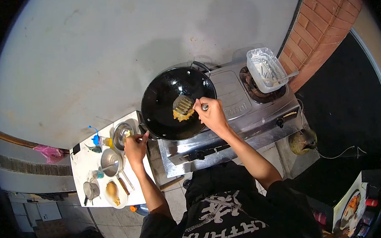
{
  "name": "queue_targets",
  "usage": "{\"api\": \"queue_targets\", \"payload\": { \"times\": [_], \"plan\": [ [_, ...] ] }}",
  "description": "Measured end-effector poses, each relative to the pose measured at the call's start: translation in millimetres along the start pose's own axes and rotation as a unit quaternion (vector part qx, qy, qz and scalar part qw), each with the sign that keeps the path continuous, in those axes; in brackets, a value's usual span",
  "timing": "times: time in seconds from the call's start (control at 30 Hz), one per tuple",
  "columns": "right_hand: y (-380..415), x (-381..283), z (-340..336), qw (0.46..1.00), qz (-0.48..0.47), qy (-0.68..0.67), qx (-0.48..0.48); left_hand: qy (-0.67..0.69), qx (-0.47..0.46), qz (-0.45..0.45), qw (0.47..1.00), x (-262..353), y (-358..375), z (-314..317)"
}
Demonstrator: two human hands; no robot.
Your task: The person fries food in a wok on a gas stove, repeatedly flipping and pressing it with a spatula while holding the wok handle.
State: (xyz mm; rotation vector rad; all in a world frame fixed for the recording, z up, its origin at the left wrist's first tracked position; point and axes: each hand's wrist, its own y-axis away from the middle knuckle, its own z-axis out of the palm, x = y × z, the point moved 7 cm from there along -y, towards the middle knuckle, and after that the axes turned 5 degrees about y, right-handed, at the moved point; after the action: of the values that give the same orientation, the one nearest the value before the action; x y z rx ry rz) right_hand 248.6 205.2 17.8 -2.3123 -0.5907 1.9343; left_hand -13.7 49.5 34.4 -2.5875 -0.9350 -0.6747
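Note:
A black wok (160,94) sits on the left burner of the gas stove. My right hand (212,114) is closed around the handle of a slotted spatula (183,104). The spatula's head is inside the wok, against a small clump of yellow-brown food (182,116) near the middle. The wok's inner surface shines as if oily. My left hand (135,148) is at the wok's near-left handle (143,128), with its fingers closed on it; the hand partly hides the handle. The wok's other handle (201,66) sticks out at the far side.
On the right burner rests a clear plastic container (265,70) with a spoon. A white table (82,169) at left bears a metal bowl (120,134), a strainer (108,158), a bottle of yellow liquid (106,142) and a plate of food (121,197). A green gas cylinder (300,145) stands right.

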Motion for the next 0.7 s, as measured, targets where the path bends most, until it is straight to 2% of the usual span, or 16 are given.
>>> {"api": "queue_targets", "payload": {
  "times": [0.13, 0.3, 0.5, 0.7],
  "plan": [
    [-9.0, 2.2, 1.2, 1.0, 0.003, 0.001, -0.004, 0.002, -0.014, -0.024, 1.0, 0.6, -2.1, 0.9],
    [-18.0, 8.6, 11.7, 0.999, -0.023, 0.022, -0.013, -0.005, 0.002, 0.0, 1.0, 0.3, -3.9, 0.5],
    [-11.9, 0.7, 4.9, 0.996, -0.023, 0.088, -0.024, -0.005, 0.013, -0.01, 1.0, -0.6, -1.8, 0.4],
    [-6.8, -9.6, 0.9, 0.998, -0.041, 0.049, -0.013, -0.004, 0.011, 0.003, 1.0, 2.6, -4.2, 0.2]
  ]
}}
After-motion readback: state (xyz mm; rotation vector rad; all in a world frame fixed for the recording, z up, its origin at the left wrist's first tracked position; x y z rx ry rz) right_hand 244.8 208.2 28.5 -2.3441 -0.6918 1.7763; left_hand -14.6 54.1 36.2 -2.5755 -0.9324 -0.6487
